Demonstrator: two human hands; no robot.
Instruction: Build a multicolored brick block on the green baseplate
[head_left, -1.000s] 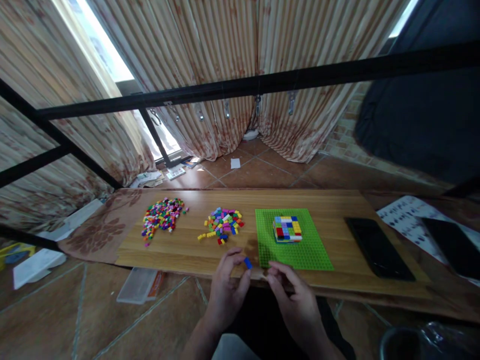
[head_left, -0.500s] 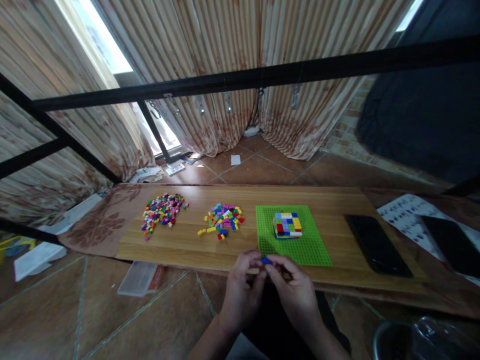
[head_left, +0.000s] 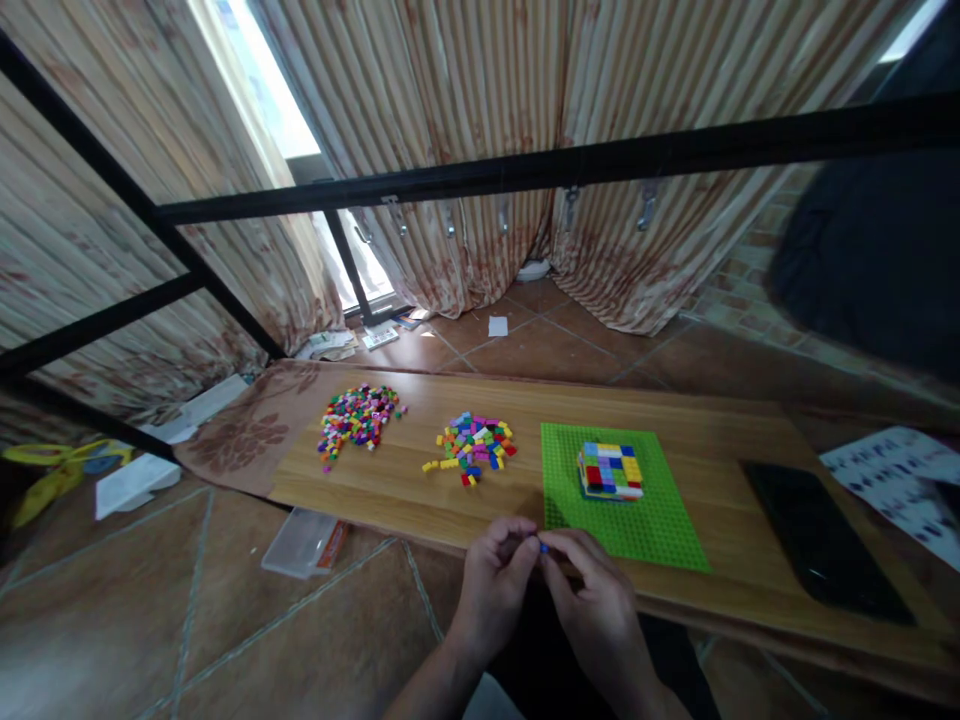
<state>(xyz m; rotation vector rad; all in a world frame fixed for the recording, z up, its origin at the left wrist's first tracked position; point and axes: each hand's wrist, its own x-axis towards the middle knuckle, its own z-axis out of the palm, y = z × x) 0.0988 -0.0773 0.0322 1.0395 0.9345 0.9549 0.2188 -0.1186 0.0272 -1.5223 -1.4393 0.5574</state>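
Observation:
My left hand and my right hand meet in front of the board's near edge. Between their fingertips is a small blue brick, mostly covered by the fingers. Both hands are closed in a pinch around it. Just beyond them lies a green baseplate. On it stands a low square block of bricks in blue, yellow, white, red and other colours. To the left of the baseplate is a loose pile of mixed bricks.
A second, larger heap of small bricks lies further left on the wooden board. A black phone-like slab and a printed sheet lie at the right. A clear plastic box sits on the floor below. A dark bar crosses behind.
The view has turned left, so the board and bricks appear further right. Less of the blue brick shows, as my fingertips have closed more tightly around it.

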